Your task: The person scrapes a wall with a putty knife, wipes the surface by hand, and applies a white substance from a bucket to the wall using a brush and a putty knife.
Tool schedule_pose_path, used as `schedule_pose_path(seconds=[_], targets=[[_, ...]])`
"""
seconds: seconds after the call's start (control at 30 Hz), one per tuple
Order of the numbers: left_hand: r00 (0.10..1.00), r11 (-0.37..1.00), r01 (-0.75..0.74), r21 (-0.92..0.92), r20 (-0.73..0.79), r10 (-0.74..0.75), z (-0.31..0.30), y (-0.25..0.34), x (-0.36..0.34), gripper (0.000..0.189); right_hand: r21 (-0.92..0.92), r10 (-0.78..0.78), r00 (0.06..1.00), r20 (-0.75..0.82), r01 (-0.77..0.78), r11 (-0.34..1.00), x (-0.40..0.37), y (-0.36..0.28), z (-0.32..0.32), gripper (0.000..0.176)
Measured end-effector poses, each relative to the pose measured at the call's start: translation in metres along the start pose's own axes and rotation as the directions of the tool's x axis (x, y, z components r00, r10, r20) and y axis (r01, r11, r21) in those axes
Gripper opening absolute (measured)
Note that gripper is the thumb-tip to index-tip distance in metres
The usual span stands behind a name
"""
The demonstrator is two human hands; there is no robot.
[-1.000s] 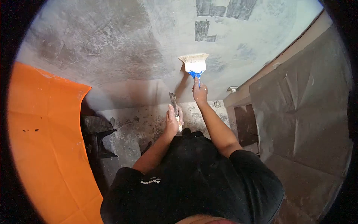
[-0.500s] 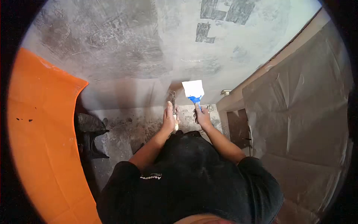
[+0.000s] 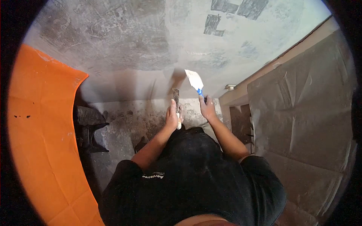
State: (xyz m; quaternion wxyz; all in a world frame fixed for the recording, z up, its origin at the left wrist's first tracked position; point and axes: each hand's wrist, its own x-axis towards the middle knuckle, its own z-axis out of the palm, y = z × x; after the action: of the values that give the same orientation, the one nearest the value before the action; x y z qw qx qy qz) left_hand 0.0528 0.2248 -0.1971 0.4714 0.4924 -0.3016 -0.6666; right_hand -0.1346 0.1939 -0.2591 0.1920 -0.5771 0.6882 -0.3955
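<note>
My right hand (image 3: 207, 107) grips the blue handle of a putty knife (image 3: 194, 80). Its blade points up toward the wall and is coated in white paste. In my left hand (image 3: 172, 116) is a second putty knife (image 3: 176, 96), held upright and seen nearly edge-on. Its upper part is dark and smeared, and a pale handle end shows below the palm. The two tools are apart, side by side before the grey plastered wall (image 3: 151, 49). Neither blade clearly touches it.
An orange sheet (image 3: 45, 124) hangs on the left. A dark metal, anvil-like object (image 3: 92, 130) stands beside it on the stained floor (image 3: 117, 135). Brownish sheeting (image 3: 301, 113) covers the right side. A small pale fitting (image 3: 230, 87) sits low near the wall corner.
My right hand has raised its putty knife slightly and turned it, so the blade now shows narrower and tilted. My left hand barely moves. The view has shifted a little.
</note>
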Motion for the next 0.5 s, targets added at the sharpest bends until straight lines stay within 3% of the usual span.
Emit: schedule_pose_path(seconds=[0.03, 0.07, 0.1, 0.13, 0.2, 0.3, 0.4, 0.5], targets=[[1.0, 1.0, 0.005, -0.005, 0.001, -0.005, -0.002, -0.002, 0.0, 0.061, 0.119, 0.154, 0.973, 0.172, -0.176, 0.977, 0.008, 0.006, 0.008, 0.027], [1.0, 1.0, 0.008, -0.011, 0.001, -0.008, -0.003, -0.004, 0.0, 0.058, 0.117, 0.159, 0.971, 0.177, -0.182, 0.976, 0.008, 0.013, 0.014, 0.027], [1.0, 1.0, 0.013, -0.013, -0.001, -0.013, -0.002, -0.003, 0.0, 0.058, 0.373, 0.255, 0.938, 0.236, -0.329, 0.867, 0.011, -0.012, 0.007, 0.026], [1.0, 1.0, 0.013, 0.001, -0.016, -0.013, 0.0, 0.0, -0.001, 0.061, 0.586, 0.324, 0.891, 0.317, -0.453, 0.672, 0.014, -0.027, 0.004, 0.028], [0.999, 1.0, 0.016, 0.013, -0.036, -0.015, -0.001, 0.003, -0.003, 0.064, 0.553, 0.329, 0.89, 0.316, -0.454, 0.698, 0.019, -0.029, 0.009, 0.033], [1.0, 1.0, -0.007, 0.026, -0.016, 0.007, -0.005, 0.002, -0.002, 0.064, 0.601, 0.366, 0.872, 0.324, -0.488, 0.632, 0.022, -0.031, 0.016, 0.027], [1.0, 0.999, -0.017, 0.029, 0.011, 0.017, -0.013, -0.007, 0.0, 0.064, 0.59, 0.332, 0.862, 0.383, -0.504, 0.63, 0.022, -0.022, 0.027, 0.035], [0.993, 0.993, 0.105, -0.049, -0.043, -0.107, -0.02, -0.012, -0.003, 0.057, 0.619, 0.315, 0.898, 0.308, -0.44, 0.65, 0.023, -0.022, 0.039, 0.047]])
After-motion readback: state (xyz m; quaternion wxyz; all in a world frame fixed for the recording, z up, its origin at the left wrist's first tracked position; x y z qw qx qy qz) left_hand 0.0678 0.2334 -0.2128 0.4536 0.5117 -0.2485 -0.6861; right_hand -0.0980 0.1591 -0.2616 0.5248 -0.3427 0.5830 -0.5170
